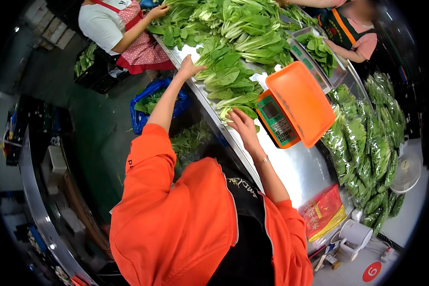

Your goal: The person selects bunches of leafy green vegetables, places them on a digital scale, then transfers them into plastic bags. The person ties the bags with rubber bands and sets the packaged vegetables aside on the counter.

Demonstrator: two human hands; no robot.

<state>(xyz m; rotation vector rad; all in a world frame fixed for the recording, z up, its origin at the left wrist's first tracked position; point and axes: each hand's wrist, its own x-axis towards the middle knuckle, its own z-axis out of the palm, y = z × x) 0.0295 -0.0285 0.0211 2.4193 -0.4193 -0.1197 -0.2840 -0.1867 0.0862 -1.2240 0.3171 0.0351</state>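
Leafy greens with pale stems (229, 71) lie in a long heap on the metal table, running from the far end down to my hands. My left hand (189, 69) is at the table's left edge, fingers apart, fingertips at the side of the heap. Lower down, my right hand (243, 125) rests its stretched, slightly spread fingers on the stems at the near end of the heap. Neither hand is closed around a bunch. Just right of the right hand stands an orange scale (300, 102) with a bare tray and a green keypad panel.
Bagged greens (362, 148) are piled at the right beside a white fan (407, 172). A red and yellow packet (321, 212) lies near a white mug-like object (355, 236). Two co-workers stand across the far end. A blue bag (139, 114) of leaves sits on the floor.
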